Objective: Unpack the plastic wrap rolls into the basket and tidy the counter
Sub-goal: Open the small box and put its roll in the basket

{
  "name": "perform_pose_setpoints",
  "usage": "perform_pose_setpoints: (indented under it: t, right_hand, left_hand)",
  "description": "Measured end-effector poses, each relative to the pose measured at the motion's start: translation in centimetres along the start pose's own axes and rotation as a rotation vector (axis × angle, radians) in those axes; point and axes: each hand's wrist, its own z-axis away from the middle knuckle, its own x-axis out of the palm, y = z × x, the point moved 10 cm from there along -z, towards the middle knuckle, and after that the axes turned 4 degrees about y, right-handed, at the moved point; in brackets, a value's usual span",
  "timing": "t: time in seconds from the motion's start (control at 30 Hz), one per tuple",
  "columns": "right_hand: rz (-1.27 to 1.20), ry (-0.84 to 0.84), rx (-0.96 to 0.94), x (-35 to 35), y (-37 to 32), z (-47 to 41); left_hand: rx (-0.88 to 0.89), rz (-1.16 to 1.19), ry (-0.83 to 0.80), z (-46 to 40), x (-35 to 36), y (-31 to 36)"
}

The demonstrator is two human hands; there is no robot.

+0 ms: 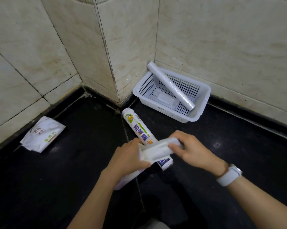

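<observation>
Just above the black stone counter, your left hand and right hand both grip a crumpled white plastic wrapper, its long axis running left-right, with the white perforated basket up-right, nearer your right hand.

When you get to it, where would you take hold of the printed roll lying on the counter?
Probably the bare far half of the printed roll, from above, fingers across its width. It lies flat, and its near end sits under the wrapper both hands hold.

The single head view looks steeply down, close over the black counter corner.
</observation>
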Motion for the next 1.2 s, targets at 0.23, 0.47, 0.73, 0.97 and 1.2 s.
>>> perform_pose_setpoints:
  t: [0.23,0.47,0.73,0.97,1.2]
  right_hand:
    - [-0.743,0.409,0.547,-2.2,9.5,-0.1]
    - [-1.240,0.532,0.611,-3.6,12.7,-3.4]
    - [-0.949,0.782,0.516,-9.4,17.1,-9.3]
    - [-0.721,0.875,0.435,-11.8,19.4,-11.3]
    - [-0.686,0.822,0.463,-10.9,20.7,-12.0]
  left_hand:
    - [-0.261,-0.089,0.113,-2.4,-1.2,-6.4]
    - [-0.084,-0.021,0.386,-9.5,-4.8,-0.6]
    - [0.296,-0.263,0.150,-24.8,-3.2,7.8]
    - [0.248,-0.461,-0.375,-32.9,3.1,5.4]
    - [0.428,-0.649,-0.383,-33.1,3.1,5.8]
